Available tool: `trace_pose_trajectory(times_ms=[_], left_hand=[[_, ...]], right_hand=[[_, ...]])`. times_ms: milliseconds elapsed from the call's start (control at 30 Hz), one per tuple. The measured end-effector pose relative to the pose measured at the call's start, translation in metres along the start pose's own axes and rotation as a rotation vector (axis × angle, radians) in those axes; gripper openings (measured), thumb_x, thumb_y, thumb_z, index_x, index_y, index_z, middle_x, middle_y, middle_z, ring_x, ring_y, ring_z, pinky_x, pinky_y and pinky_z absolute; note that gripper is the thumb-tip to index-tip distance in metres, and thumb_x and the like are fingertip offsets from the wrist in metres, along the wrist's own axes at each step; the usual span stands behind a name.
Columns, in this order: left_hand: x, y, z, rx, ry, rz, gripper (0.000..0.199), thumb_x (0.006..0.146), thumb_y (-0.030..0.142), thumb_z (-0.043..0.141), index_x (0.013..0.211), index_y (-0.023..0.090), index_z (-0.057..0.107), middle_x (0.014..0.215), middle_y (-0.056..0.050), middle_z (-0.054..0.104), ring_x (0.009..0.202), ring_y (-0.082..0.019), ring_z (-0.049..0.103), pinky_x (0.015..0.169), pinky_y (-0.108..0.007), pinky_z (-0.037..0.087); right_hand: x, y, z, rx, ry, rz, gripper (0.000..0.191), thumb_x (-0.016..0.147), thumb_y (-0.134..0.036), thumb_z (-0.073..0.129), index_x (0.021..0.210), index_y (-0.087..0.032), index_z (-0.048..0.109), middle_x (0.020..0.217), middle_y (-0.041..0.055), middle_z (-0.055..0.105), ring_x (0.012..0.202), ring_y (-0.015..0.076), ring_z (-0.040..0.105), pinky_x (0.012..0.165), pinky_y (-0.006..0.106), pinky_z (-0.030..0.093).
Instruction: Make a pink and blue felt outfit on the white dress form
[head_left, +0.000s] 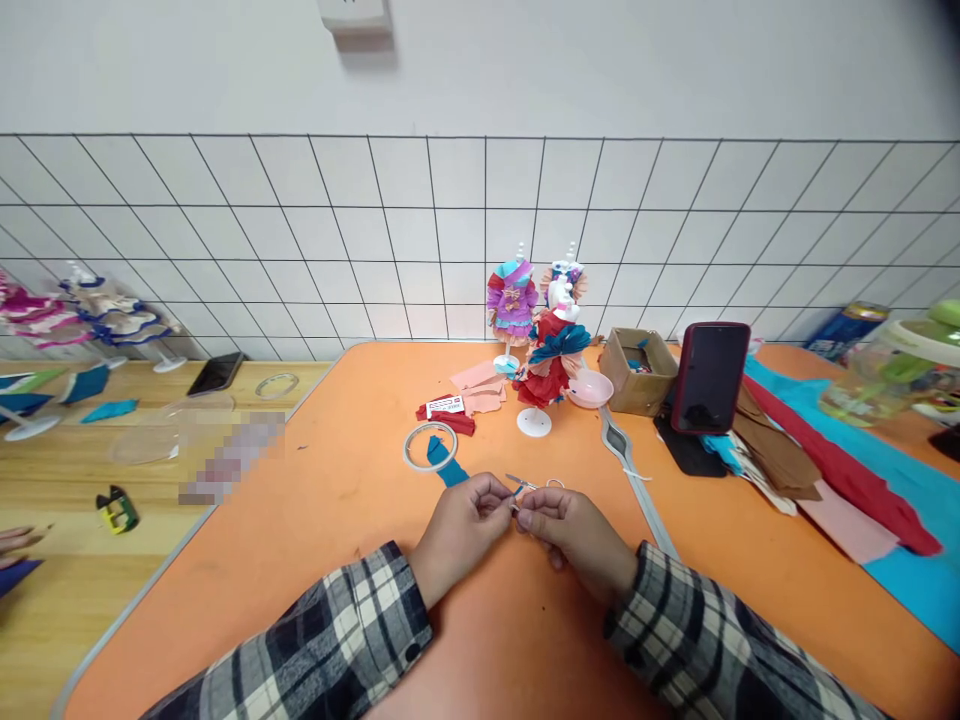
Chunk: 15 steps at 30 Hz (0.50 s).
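My left hand (470,526) and my right hand (577,530) meet over the orange table, fingertips pinched around something small. A bit of blue and a pale edge show between them, but its kind is too small to make out. Just beyond the fingers lies a pair of scissors (555,484), partly hidden by my hands. A strip of blue fabric (452,473) runs from behind my left hand into a ring of clear tape (406,450). Past it are red fabric pieces (463,424) and pink fabric pieces (486,400).
Doll-sized dresses on stands (514,300) rise at the back, beside a pink bowl (590,390) and a cardboard box (637,375). A phone (712,378) leans upright at right, near layered fabrics (862,500). On the left wooden table (150,570), another person's hand (16,540) shows.
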<state>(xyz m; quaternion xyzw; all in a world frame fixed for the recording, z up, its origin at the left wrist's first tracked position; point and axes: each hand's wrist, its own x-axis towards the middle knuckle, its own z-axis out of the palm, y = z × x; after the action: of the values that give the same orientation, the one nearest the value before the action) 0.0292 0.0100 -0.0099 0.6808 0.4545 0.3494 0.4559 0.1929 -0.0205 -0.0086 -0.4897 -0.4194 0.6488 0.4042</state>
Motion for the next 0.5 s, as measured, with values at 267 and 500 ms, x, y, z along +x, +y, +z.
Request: trace_pose_trajectory(times_ms=[267,500], left_hand=[[-0.0031,0.0054,0.0000,0.044,0.026,0.086,0.009,0.081,0.022,0.058,0.075,0.017,0.061,0.070,0.000,0.070,0.061,-0.012,0.063,0.057,-0.021,0.048],[-0.0066,0.0067,-0.0052,0.039,-0.031,0.189,0.013,0.087,0.021,0.054,0.081,0.018,0.065,0.078,-0.002,0.073,0.072,-0.014,0.067,0.069,-0.024,0.052]], right_hand=[[-0.0002,0.0057,0.0033,0.149,0.003,0.037,0.039,0.065,-0.050,0.077,0.076,-0.016,0.062,0.058,-0.0059,0.048,0.045,0.0046,0.032,0.037,0.017,0.027],[-0.0012,0.0062,0.0059,0.281,-0.001,0.087,0.038,0.061,-0.047,0.081,0.078,-0.017,0.063,0.072,-0.0031,0.055,0.051,0.0047,0.038,0.039,0.015,0.035]])
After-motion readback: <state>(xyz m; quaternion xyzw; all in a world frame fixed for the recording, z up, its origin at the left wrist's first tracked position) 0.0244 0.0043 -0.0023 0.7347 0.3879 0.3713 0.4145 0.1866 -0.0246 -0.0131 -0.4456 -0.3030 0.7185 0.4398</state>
